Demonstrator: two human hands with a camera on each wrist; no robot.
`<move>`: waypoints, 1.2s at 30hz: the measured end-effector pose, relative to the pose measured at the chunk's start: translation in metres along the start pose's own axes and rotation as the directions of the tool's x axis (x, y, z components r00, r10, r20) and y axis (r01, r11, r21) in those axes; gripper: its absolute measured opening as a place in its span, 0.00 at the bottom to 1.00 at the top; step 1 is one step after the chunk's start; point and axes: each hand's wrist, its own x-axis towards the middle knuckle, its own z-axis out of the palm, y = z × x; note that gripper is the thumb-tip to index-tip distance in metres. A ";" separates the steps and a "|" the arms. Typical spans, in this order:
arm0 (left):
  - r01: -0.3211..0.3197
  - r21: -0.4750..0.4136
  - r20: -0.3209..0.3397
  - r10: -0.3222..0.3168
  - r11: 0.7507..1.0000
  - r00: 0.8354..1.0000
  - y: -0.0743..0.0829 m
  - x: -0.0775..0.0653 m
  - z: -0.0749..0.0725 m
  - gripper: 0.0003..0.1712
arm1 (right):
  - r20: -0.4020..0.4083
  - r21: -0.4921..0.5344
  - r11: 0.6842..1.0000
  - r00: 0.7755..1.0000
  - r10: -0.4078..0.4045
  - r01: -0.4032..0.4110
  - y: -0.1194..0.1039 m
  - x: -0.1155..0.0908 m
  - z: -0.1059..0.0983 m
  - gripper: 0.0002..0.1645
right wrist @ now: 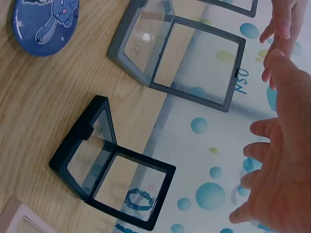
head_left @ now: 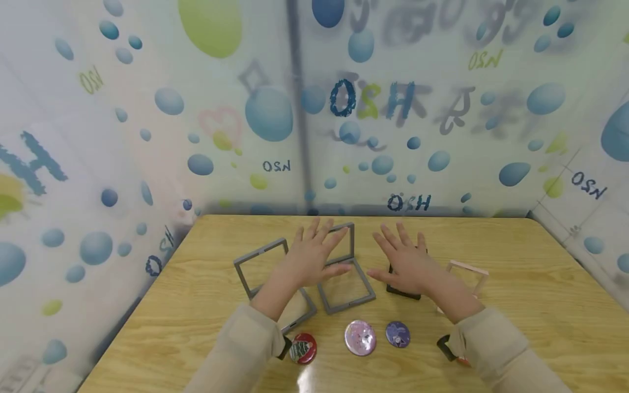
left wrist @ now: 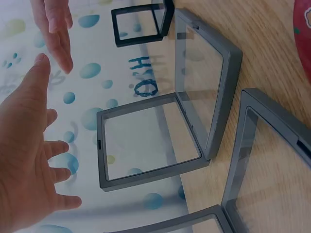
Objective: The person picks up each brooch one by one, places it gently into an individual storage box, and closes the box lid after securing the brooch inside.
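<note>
So the backdrop is a pale wall (head_left: 236,169) covered in blue and green blobs with "H2O" lettering that reads backwards, and in front of it there's a wood-look table (head_left: 530,305). Both hands are bare, held apart from each other and gripping nothing: fingers spread, thumbs pointing inward, the left hand (head_left: 312,254) over the two grey frames, the right hand (head_left: 408,262) over the black frame (right wrist: 112,144). The first grey frame (head_left: 265,267) sits on the left, the second grey frame (head_left: 345,260) just right of it, both unfolded like laptops with see-through middles. The black one's folded out too, and a pale pink frame (head_left: 469,267) is further right. The arms block a fair bit from the head view: the left covers chunks of both grey frames, the right hides most of the black one and part of the pink. Nearer the person there's a red badge (head_left: 303,349) by the left sleeve (head_left: 241,349), then a pink badge (head_left: 360,338) and a blue badge (head_left: 398,334). Something red (head_left: 463,361) pokes out by the right sleeve (head_left: 506,349), can't tell what.
</note>
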 end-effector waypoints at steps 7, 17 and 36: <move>-0.035 0.010 -0.053 0.035 0.999 0.998 0.005 -0.021 0.000 0.43 | 0.010 0.001 0.999 0.999 -0.051 0.051 -0.017 -0.006 0.003 0.46; -0.013 -0.056 -0.099 0.007 0.998 0.995 -0.003 -0.056 0.023 0.30 | -0.072 -0.013 0.984 0.981 -0.180 0.180 -0.042 -0.008 0.027 0.39; 0.042 -0.483 0.117 0.017 0.874 0.993 -0.019 -0.123 0.043 0.11 | 0.086 0.321 0.913 0.952 -0.294 0.253 -0.102 0.000 0.067 0.12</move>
